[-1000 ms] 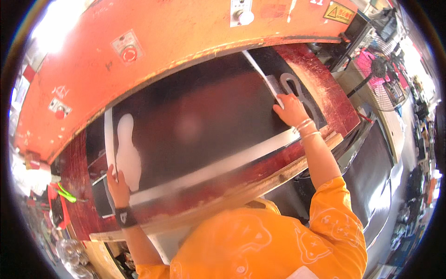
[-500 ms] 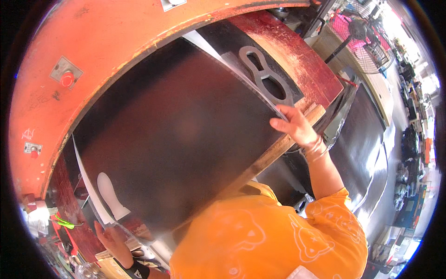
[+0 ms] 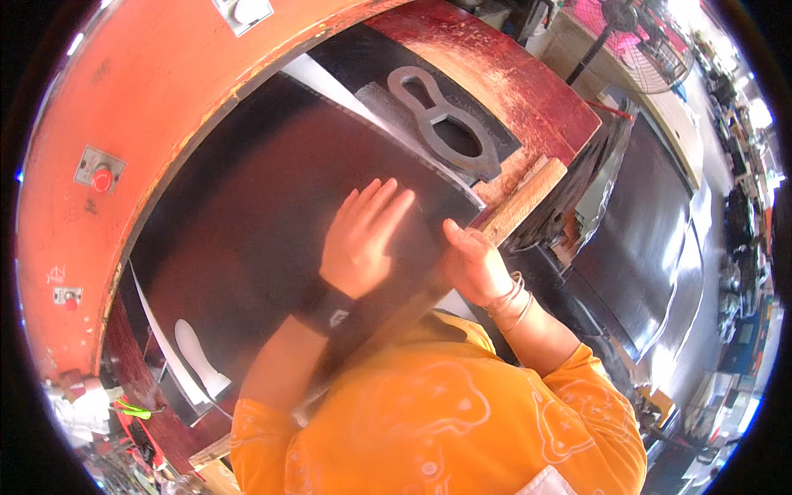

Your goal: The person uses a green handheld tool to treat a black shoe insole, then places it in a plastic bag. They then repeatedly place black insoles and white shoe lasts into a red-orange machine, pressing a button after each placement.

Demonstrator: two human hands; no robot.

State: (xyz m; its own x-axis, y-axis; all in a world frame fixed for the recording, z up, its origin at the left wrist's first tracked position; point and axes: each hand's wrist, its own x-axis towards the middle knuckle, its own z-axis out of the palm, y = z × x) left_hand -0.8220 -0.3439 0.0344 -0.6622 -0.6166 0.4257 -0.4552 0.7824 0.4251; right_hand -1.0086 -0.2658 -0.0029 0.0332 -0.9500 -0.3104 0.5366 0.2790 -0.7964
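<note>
A large black sheet [image 3: 247, 214] with a dull surface lies across the work table, a white layer [image 3: 330, 82] showing along its far right edge. My left hand [image 3: 363, 239], with a black wristband, is flat over the sheet's middle, fingers stretched out. At the near right edge, my right hand [image 3: 478, 268] has its thumb on top and its fingers out of sight beneath the sheet. Beyond the sheet, a grey cutting die [image 3: 437, 122] with two openings sits on a black slab. A white sole-shaped patch [image 3: 194, 351] shows at the sheet's lower left; I cannot tell whether it is a hole.
An orange machine body [image 3: 62, 223] with a red push button [image 3: 101, 179] curves along the left. Wooden strips [image 3: 528, 198] edge the red worn table [image 3: 536, 91]. At right are glossy black sheets [image 3: 635, 256] and a standing fan [image 3: 643, 41].
My left hand has come from the sheet's lower left corner onto its middle. My right hand has moved from the right edge down and left along the sheet. The view has shifted slightly.
</note>
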